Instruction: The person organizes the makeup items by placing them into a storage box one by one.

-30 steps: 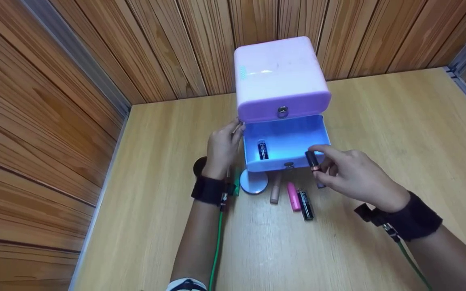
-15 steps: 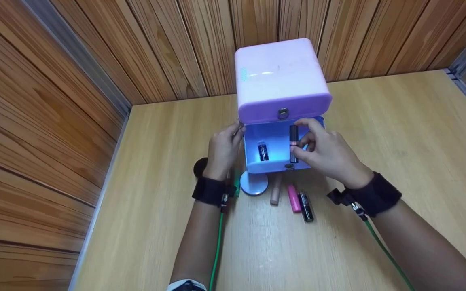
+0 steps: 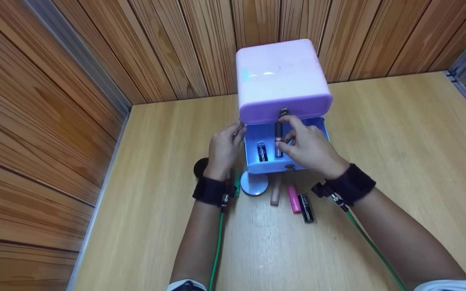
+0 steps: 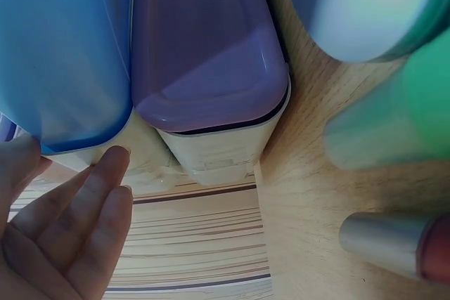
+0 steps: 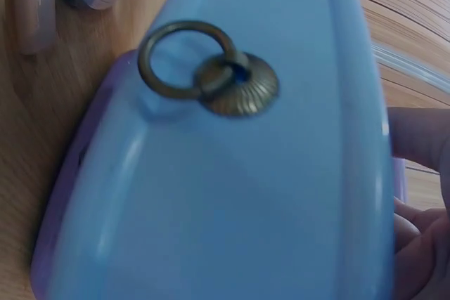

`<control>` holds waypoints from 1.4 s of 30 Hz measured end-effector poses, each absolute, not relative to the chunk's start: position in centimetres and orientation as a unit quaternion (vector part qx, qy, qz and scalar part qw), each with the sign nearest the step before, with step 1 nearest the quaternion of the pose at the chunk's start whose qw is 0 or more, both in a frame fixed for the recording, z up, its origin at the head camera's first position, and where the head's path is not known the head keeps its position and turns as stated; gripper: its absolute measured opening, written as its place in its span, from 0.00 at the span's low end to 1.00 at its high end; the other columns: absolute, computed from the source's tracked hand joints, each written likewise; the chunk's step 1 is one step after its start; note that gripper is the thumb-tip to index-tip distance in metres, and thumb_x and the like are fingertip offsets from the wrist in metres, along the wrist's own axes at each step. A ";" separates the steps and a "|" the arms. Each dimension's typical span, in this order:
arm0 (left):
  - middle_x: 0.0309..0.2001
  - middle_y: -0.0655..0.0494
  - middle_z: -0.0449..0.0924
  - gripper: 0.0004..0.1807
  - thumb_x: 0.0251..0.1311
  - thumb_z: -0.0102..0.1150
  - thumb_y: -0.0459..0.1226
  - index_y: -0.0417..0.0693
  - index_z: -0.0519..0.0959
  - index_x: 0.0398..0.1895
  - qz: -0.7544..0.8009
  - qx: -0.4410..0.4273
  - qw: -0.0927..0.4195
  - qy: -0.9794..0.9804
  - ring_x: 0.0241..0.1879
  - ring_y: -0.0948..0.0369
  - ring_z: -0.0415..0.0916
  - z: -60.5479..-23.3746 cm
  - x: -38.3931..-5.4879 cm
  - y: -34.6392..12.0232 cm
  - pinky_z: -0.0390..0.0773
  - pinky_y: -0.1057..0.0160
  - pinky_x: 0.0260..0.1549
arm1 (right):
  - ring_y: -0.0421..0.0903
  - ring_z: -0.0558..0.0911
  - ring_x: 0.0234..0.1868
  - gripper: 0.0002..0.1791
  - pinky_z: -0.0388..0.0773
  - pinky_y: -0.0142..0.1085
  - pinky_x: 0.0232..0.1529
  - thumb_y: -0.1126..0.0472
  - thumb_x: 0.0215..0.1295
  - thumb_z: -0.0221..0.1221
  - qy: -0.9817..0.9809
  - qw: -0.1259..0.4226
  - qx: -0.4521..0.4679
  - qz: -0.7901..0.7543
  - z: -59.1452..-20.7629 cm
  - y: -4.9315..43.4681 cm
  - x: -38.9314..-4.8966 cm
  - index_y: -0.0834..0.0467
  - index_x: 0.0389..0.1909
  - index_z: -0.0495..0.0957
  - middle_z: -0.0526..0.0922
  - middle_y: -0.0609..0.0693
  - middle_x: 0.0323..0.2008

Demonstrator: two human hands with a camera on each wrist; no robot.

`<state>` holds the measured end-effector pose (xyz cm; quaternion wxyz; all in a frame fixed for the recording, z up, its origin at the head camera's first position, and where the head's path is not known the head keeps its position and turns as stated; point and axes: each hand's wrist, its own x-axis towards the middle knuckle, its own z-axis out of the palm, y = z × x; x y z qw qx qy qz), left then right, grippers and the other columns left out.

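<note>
A wood-plank wall (image 3: 148, 48) closes off the back of a pale wooden bench (image 3: 358, 250). At twelve o'clock on it stands the pink mini drawer cabinet (image 3: 281, 74), its blue drawer (image 3: 271, 167) pulled out toward me. My right grip (image 3: 312, 147) comes in from four o'clock, thumb and finger pinching a dark lipstick tube (image 3: 278, 131) with a coppery band, held over the drawer. My left grip (image 3: 223, 151) is at the drawer's nine o'clock, fingers loose and extended against the casing, holding nothing that I can see.

I judge I'm stowing cosmetics: one dark printed tube (image 3: 262, 152) lies in the drawer, left of the one I pinch. The next move seems to call for lowering mine beside it and letting go without knocking it.

From the drawer, a round compact (image 3: 254, 184) lies at seven o'clock, a beige tube (image 3: 275, 190) just past six, a pink tube (image 3: 294, 199) near six and a black tube (image 3: 306, 207) past five.

Whether my lipstick touches the drawer floor I cannot tell; the right wrist view hides it behind the drawer front. My left wrist partly covers a green tube (image 4: 422, 96).
</note>
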<state>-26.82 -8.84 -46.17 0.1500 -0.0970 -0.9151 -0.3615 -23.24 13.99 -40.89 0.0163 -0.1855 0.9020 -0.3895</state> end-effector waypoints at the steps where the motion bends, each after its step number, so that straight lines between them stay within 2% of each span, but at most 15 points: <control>1: 0.49 0.53 0.83 0.17 0.70 0.55 0.43 0.49 0.79 0.58 -0.363 -0.096 0.148 -0.915 0.41 0.63 0.82 -46.2 -26.8 -8.8 0.79 0.65 0.36 | 0.43 0.78 0.20 0.32 0.71 0.39 0.21 0.57 0.64 0.64 0.903 0.026 -0.185 -0.387 -41.0 13.8 -23.3 0.55 0.66 0.63 0.85 0.46 0.32; 6: 0.50 0.54 0.83 0.18 0.70 0.55 0.43 0.50 0.78 0.59 -0.366 -0.097 0.146 -0.914 0.43 0.63 0.82 -46.1 -26.8 -8.8 0.79 0.64 0.37 | 0.44 0.80 0.26 0.30 0.74 0.41 0.24 0.58 0.64 0.64 0.913 0.083 -0.180 -0.357 -41.0 13.1 -24.0 0.56 0.64 0.66 0.83 0.46 0.31; 11: 0.51 0.55 0.82 0.18 0.70 0.54 0.43 0.51 0.78 0.60 -0.358 -0.099 0.152 -0.916 0.44 0.64 0.82 -46.1 -26.8 -8.9 0.79 0.65 0.38 | 0.46 0.77 0.23 0.28 0.72 0.40 0.24 0.58 0.62 0.65 0.929 0.124 -0.176 -0.302 -40.7 12.4 -24.8 0.56 0.62 0.69 0.81 0.49 0.29; 14: 0.52 0.55 0.81 0.18 0.71 0.54 0.44 0.52 0.77 0.61 -0.360 -0.095 0.146 -0.917 0.44 0.64 0.82 -46.1 -26.8 -8.9 0.79 0.67 0.37 | 0.47 0.78 0.26 0.29 0.73 0.40 0.26 0.57 0.61 0.66 0.934 0.144 -0.168 -0.280 -40.6 12.0 -25.1 0.56 0.62 0.69 0.80 0.51 0.35; 18: 0.52 0.55 0.81 0.19 0.70 0.54 0.44 0.51 0.77 0.61 -0.361 -0.090 0.143 -0.917 0.44 0.63 0.82 -46.0 -26.9 -8.9 0.79 0.66 0.37 | 0.49 0.78 0.35 0.31 0.75 0.43 0.36 0.56 0.60 0.67 0.936 0.164 -0.161 -0.266 -40.6 11.5 -25.6 0.57 0.63 0.69 0.80 0.53 0.44; 22: 0.52 0.55 0.81 0.18 0.71 0.54 0.44 0.51 0.77 0.60 -0.366 -0.090 0.141 -0.915 0.44 0.62 0.82 -46.0 -26.8 -8.9 0.79 0.66 0.39 | 0.50 0.77 0.40 0.31 0.75 0.45 0.40 0.56 0.60 0.67 0.933 0.186 -0.162 -0.262 -40.8 11.1 -25.9 0.58 0.63 0.70 0.80 0.53 0.46; 28: 0.55 0.56 0.79 0.20 0.71 0.52 0.46 0.53 0.75 0.63 -0.382 -0.076 0.119 -0.913 0.44 0.65 0.82 -45.9 -26.7 -8.8 0.77 0.69 0.33 | 0.50 0.77 0.37 0.29 0.74 0.43 0.36 0.57 0.63 0.65 0.930 0.206 -0.172 -0.252 -40.8 11.0 -26.0 0.58 0.64 0.70 0.80 0.52 0.43; 32: 0.56 0.56 0.79 0.21 0.71 0.51 0.47 0.54 0.74 0.63 -0.392 -0.068 0.107 -0.911 0.46 0.65 0.81 -45.8 -26.6 -8.9 0.78 0.69 0.36 | 0.48 0.77 0.30 0.27 0.74 0.42 0.30 0.60 0.66 0.60 0.922 0.219 -0.180 -0.265 -40.7 10.9 -26.0 0.56 0.65 0.69 0.79 0.52 0.38; 37: 0.53 0.54 0.81 0.19 0.71 0.53 0.45 0.51 0.77 0.61 -0.381 -0.078 0.125 -0.913 0.44 0.63 0.82 -45.9 -26.7 -9.3 0.79 0.66 0.36 | 0.45 0.76 0.25 0.28 0.73 0.40 0.29 0.62 0.66 0.59 0.918 0.216 -0.198 -0.266 -40.9 10.7 -26.1 0.54 0.67 0.68 0.78 0.50 0.30; 42: 0.50 0.52 0.82 0.19 0.70 0.54 0.44 0.50 0.78 0.60 -0.371 -0.079 0.135 -0.915 0.41 0.62 0.82 -45.9 -26.7 -9.5 0.77 0.66 0.32 | 0.45 0.76 0.25 0.29 0.74 0.41 0.29 0.65 0.63 0.55 0.921 0.199 -0.208 -0.264 -41.0 10.6 -26.3 0.55 0.67 0.68 0.80 0.50 0.32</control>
